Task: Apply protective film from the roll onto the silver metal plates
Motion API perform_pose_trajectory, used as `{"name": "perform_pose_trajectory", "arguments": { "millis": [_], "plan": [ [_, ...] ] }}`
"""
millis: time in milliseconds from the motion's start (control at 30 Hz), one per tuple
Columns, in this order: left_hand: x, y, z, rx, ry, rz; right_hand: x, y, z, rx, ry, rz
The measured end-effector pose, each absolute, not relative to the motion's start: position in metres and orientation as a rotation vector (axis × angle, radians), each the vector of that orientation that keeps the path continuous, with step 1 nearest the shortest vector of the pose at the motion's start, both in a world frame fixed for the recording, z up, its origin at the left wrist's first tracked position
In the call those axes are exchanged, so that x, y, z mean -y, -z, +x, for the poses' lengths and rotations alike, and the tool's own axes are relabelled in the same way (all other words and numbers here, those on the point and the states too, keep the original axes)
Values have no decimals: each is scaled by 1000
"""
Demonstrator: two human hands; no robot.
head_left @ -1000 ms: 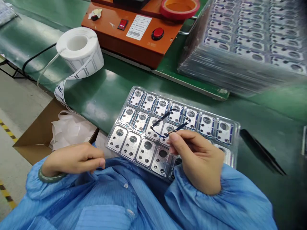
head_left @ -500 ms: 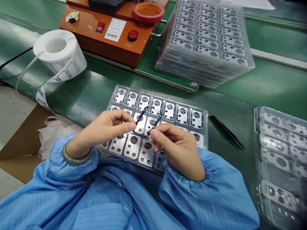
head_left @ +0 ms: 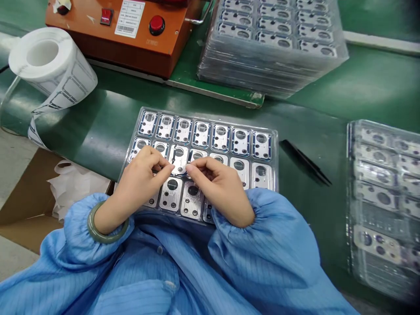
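- Left hand, right hand: holding anything?
- Both pinched almost shut, fingertips meeting right above a silver metal plate in a clear plastic tray; anything held is hidden.

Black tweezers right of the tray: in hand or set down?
Set down: the tweezers lie on the green mat, clear of the left hand and right hand.

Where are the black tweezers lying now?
In the head view, the black tweezers lie on the green belt, just right of the plastic tray.
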State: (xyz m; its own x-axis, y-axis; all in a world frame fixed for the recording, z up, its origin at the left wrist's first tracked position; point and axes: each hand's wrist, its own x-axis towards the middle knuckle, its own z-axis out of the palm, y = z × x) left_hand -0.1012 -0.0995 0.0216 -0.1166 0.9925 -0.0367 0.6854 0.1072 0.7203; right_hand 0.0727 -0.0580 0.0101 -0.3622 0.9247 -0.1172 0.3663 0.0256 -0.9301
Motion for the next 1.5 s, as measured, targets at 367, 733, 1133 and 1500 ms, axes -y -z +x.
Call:
{"name": "perform_pose_trajectory", "arguments": {
  "millis": [367,733,1133,1500],
  "plan": [
    [97,-9,-100,-1944,-800,1648,60,-6,65,1773,-1216,-1443],
    [98,-8,-99,-1952,-783,1677,59,-7,63,1797,-1205,-1492],
    [98,-9,-98,-1973,-768,1668,59,-9,63,1797,-1207,-1499],
    [98,-10,-97,-1982,-765,1678,59,-8,62,1807,-1177,-1509]
  ]
}}
